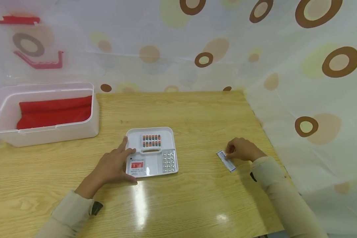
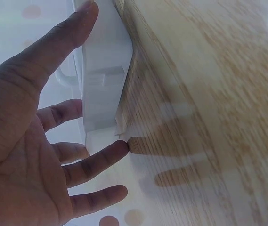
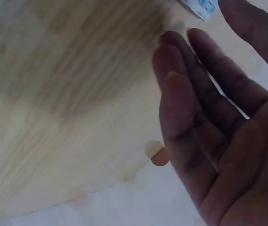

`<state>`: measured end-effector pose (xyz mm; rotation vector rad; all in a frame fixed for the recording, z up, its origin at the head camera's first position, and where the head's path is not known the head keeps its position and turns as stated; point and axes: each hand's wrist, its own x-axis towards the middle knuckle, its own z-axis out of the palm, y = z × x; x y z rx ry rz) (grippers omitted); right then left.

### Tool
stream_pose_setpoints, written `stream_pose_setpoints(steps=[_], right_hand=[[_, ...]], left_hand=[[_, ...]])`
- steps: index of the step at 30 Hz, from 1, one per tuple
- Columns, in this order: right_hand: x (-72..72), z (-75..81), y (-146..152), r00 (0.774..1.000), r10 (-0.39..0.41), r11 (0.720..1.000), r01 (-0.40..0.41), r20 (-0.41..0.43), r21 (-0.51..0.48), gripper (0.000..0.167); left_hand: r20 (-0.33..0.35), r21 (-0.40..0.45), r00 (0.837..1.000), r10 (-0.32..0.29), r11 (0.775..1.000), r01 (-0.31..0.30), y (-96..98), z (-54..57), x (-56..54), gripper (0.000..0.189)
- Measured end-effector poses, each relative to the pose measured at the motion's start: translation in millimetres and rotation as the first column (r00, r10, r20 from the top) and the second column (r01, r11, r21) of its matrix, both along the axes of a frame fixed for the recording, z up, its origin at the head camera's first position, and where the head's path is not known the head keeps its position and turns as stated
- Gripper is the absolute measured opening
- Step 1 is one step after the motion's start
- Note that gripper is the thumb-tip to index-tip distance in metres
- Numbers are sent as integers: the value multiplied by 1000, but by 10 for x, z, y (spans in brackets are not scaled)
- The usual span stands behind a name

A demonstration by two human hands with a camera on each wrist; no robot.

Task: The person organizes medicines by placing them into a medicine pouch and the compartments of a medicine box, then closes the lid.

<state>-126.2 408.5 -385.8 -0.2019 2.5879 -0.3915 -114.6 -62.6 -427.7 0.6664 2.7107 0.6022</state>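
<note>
My left hand (image 1: 114,165) is spread at the left side of a white compartment tray (image 1: 151,167), with its thumb at the near left corner. In the left wrist view, the fingers reach along the tray's side wall (image 2: 103,80). On the tray lie a blister pack of orange-and-dark capsules (image 1: 151,141), a blister pack of round silvery tablets (image 1: 168,162) and a clear packet with red print (image 1: 137,166). To the right, my right hand (image 1: 242,149) is over a narrow white-and-blue packet (image 1: 227,163), fingertips at its edge. The right wrist view shows loosely bent fingers, thumb apart, and the packet's corner (image 3: 200,7) beyond.
A white plastic bin (image 1: 56,130) holding red cloth (image 1: 55,112) stands at the back left of the wooden table (image 1: 196,198). Behind it is a clear lid-like piece with a pink-red handle (image 1: 46,65). A circle-patterned sheet (image 1: 178,66) borders the back and right.
</note>
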Motion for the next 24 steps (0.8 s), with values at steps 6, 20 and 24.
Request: stream_pose_setpoints(steps=[6,20,24], right_hand=[[72,-94,-87,999,-40,999,40,11,22,21],[56,-181,-270,995,-96,991,95,-6,-98,16],[58,-192,-286,991,-127,982,131,43,-133,11]], left_hand=[[1,-2,1000,0,1000,0,-5,0,-9,103],[-2,7,1000,4,1000,-4,-2,6,-1,103],[-3,15,1000,1,1000,-1,2,7,-2,103]])
